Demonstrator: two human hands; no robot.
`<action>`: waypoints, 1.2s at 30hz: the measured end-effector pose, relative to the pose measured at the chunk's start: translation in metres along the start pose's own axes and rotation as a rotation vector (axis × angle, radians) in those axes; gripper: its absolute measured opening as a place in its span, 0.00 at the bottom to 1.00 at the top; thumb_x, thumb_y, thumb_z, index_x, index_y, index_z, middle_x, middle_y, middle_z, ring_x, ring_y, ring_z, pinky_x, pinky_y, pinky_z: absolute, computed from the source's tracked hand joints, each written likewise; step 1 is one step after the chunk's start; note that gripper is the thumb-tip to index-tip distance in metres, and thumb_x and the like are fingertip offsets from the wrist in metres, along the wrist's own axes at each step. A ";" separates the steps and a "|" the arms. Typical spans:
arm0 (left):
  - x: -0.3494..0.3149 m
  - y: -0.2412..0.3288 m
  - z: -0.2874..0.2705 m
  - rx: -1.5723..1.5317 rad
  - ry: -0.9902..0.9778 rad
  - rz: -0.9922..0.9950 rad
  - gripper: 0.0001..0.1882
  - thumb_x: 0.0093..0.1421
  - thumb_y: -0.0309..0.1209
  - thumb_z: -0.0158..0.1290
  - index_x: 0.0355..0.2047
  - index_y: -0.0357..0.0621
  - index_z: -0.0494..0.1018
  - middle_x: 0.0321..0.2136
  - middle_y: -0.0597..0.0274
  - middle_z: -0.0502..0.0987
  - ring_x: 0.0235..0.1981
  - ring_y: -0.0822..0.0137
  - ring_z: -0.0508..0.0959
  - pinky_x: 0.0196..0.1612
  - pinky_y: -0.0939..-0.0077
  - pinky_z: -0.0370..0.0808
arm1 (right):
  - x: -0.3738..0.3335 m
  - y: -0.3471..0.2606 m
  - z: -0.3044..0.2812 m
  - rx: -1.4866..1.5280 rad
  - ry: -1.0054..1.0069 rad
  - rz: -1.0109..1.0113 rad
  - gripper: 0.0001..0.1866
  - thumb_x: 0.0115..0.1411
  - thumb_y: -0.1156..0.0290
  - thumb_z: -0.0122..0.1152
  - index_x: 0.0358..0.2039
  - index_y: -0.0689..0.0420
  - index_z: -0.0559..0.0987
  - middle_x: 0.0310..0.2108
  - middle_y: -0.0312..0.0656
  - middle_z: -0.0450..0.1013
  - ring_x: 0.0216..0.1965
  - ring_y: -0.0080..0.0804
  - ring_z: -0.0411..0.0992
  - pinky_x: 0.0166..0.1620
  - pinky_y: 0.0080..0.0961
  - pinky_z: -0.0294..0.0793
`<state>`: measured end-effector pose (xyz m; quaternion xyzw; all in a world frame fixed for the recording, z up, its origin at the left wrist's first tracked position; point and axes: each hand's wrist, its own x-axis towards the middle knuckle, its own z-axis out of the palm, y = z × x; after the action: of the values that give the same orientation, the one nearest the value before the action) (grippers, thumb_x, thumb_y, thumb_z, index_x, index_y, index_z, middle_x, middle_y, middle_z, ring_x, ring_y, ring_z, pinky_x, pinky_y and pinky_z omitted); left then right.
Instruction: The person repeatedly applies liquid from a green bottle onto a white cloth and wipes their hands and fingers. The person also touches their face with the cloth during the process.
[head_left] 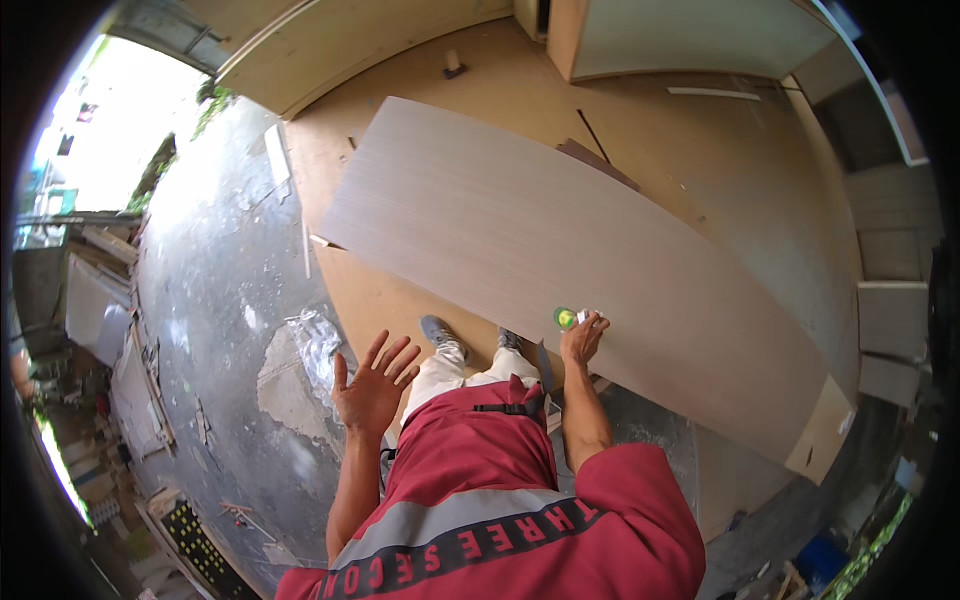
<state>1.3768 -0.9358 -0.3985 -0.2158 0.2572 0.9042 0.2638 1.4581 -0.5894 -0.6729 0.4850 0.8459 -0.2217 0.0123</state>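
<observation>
The right hand's grip (582,340) is narrow, fingers curled about a small lime-and-white item (565,319) over the near long edge of a pale wood-grain panel (540,225); the item's exact kind is too small to tell, though its rounded lime end points toward the person's left; the left hand (372,398) is spread wide and empty, palm showing, apart from the panel and above the concrete floor (220,260). The panel lies at a slant across a broad tan board (480,75), a dark brown strip (598,165) showing just beyond its far edge; grey shoes (438,331) stand close to the near edge, and crumpled clear film (318,345) lies on the concrete to the left. Good handling here, by judgement, asks for a light, level hold with the fingertips, so that the item does not scrape the smooth face; the wrist is best kept low and clear of the edge; the free left palm, laid flat near the edge, could steady the panel against sliding; feet set apart and clear of the film would spare a lean or a slip.
</observation>
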 end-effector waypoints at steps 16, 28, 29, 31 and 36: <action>0.044 -0.016 -0.003 1.132 0.259 0.230 0.33 0.69 0.50 0.53 0.65 0.40 0.66 0.59 0.45 0.73 0.59 0.53 0.75 0.60 0.59 0.71 | 0.032 -0.007 -0.012 0.037 -0.374 -0.634 0.17 0.57 0.77 0.67 0.47 0.63 0.74 0.47 0.55 0.71 0.48 0.54 0.75 0.51 0.46 0.77; 0.121 -0.051 0.044 1.821 -0.394 0.336 0.40 0.48 0.40 0.72 0.58 0.42 0.68 0.53 0.43 0.75 0.56 0.45 0.75 0.55 0.51 0.72 | -0.042 -0.202 -0.218 0.816 -0.527 -1.035 0.21 0.58 0.64 0.74 0.48 0.61 0.81 0.36 0.44 0.78 0.35 0.35 0.78 0.40 0.29 0.78; 0.119 -0.047 0.047 1.668 -0.410 0.212 0.35 0.48 0.39 0.72 0.54 0.40 0.71 0.47 0.43 0.79 0.50 0.46 0.79 0.51 0.53 0.75 | -0.046 -0.204 -0.221 0.887 -0.559 -0.958 0.21 0.60 0.61 0.74 0.48 0.61 0.80 0.36 0.43 0.78 0.35 0.32 0.77 0.41 0.29 0.78; 0.113 -0.051 0.049 1.629 -0.351 0.460 0.25 0.49 0.38 0.69 0.44 0.39 0.73 0.33 0.44 0.81 0.38 0.43 0.82 0.41 0.54 0.77 | -0.051 -0.209 -0.206 1.230 -0.591 -0.746 0.23 0.62 0.57 0.73 0.46 0.62 0.79 0.36 0.34 0.77 0.35 0.22 0.73 0.38 0.23 0.75; 0.088 -0.031 0.076 1.727 -0.102 0.353 0.24 0.49 0.38 0.69 0.42 0.39 0.75 0.34 0.44 0.81 0.37 0.45 0.82 0.42 0.55 0.77 | -0.052 -0.238 -0.189 1.439 -0.624 -0.350 0.22 0.73 0.49 0.52 0.45 0.58 0.78 0.38 0.32 0.75 0.39 0.21 0.72 0.42 0.23 0.70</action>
<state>1.3078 -0.8369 -0.3970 0.1425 0.8681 0.4302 0.2025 1.3263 -0.6615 -0.4040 0.1498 0.5170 -0.8366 -0.1022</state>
